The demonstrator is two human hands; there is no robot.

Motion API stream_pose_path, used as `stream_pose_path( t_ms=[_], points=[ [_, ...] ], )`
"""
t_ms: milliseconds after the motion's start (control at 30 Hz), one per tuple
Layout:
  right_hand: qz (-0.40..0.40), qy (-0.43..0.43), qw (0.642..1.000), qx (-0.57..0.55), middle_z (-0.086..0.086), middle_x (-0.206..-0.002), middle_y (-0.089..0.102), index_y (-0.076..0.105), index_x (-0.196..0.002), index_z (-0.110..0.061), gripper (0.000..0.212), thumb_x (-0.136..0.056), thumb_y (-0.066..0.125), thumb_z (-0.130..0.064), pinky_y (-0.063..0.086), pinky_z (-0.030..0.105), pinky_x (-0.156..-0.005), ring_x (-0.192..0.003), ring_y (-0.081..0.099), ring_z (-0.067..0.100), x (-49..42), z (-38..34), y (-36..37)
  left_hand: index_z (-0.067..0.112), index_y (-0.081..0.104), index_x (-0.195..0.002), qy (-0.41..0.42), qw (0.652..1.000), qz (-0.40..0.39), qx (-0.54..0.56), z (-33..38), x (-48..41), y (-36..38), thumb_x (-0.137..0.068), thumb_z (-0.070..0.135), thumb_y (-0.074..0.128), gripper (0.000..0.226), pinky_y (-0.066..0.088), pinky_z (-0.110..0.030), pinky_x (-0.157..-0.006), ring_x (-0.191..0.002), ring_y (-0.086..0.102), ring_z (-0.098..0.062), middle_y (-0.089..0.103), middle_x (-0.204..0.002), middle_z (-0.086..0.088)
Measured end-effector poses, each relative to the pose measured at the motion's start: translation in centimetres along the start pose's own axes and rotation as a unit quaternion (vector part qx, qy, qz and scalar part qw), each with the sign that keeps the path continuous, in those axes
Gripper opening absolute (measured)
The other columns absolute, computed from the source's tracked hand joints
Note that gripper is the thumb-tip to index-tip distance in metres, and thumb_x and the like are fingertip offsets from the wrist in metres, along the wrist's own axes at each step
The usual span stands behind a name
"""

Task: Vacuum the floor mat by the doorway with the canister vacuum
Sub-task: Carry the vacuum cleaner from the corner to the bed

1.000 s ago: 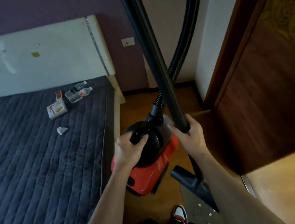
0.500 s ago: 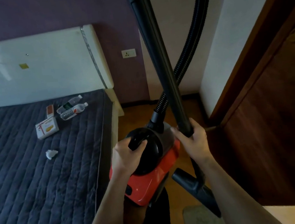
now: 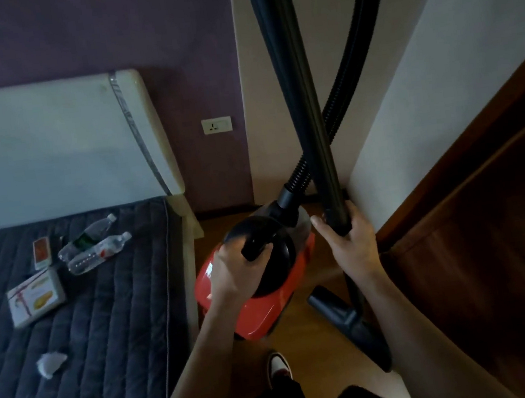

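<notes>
The red and black canister vacuum (image 3: 260,301) hangs just above the wooden floor between the bed and the door. My left hand (image 3: 235,270) is shut on its black top handle. My right hand (image 3: 351,244) grips the black wand (image 3: 302,101), which rises steeply out of the top of the frame. The ribbed hose (image 3: 354,65) curves from the canister's front up beside the wand. The black floor nozzle (image 3: 342,318) sits low beside my right forearm. The floor mat is out of view.
A bed with a dark quilted cover (image 3: 105,333) and white headboard (image 3: 50,148) fills the left; two water bottles (image 3: 95,249), a box (image 3: 35,296) and crumpled tissue (image 3: 50,363) lie on it. A dark wooden door (image 3: 490,237) stands at right. A wall socket (image 3: 216,125) is ahead. My shoe (image 3: 278,367) is below.
The view has tilted up and shifted; the mat with white crumbs that showed at the bottom is gone from sight. Both hands keep the same grips, and the canister sits slightly farther forward.
</notes>
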State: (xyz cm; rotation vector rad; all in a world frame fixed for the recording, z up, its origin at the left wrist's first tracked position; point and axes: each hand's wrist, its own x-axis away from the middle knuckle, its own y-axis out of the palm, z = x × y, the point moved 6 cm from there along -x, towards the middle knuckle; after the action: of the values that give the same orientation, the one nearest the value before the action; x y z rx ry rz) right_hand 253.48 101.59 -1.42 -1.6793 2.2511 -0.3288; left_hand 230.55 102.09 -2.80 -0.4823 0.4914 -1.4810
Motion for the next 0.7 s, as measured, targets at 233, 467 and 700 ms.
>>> stream_pose_path(
  t_ms=[233, 467, 700],
  points=[
    [-0.008, 0.014, 1.0, -0.006, 0.006, -0.078, 0.062, 0.059, -0.088, -0.031, 0.016, -0.089, 0.075, -0.028, 0.049, 0.016, -0.06, -0.073, 0.062, 0.013, -5.8, 0.3, 2.1, 0.014, 0.073, -0.085, -0.022, 1.0, 0.002, 0.018, -0.7, -7.3, 0.1, -0.085, 0.025, 0.076, 0.012, 0.047, -0.008, -0.055, -0.067, 0.063, 0.005, 0.068, -0.074, 0.009],
    [-0.01, 0.016, 1.0, -0.001, 0.006, -0.078, 0.061, 0.063, -0.09, -0.027, 0.013, -0.089, 0.075, -0.031, 0.047, 0.02, -0.061, -0.073, 0.06, 0.015, -12.3, 1.4, 2.9, 0.016, 0.074, -0.087, -0.032, 0.999, -0.005, 0.024, -0.3, -13.8, 1.8, -0.084, 0.028, 0.076, 0.012, 0.054, -0.017, -0.058, -0.071, 0.069, -0.002, 0.07, -0.076, 0.01],
    [-0.023, 0.045, 0.998, -0.023, -0.004, -0.071, 0.058, 0.062, -0.092, -0.027, 0.014, -0.09, 0.074, -0.034, 0.045, 0.019, -0.057, -0.063, 0.058, 0.01, -20.2, 4.6, 3.1, 0.015, 0.073, -0.087, -0.016, 1.0, -0.008, 0.004, 1.7, -21.4, 4.4, -0.084, 0.028, 0.077, 0.014, 0.058, -0.028, -0.059, -0.071, 0.07, -0.008, 0.072, -0.078, 0.004]
  ],
)
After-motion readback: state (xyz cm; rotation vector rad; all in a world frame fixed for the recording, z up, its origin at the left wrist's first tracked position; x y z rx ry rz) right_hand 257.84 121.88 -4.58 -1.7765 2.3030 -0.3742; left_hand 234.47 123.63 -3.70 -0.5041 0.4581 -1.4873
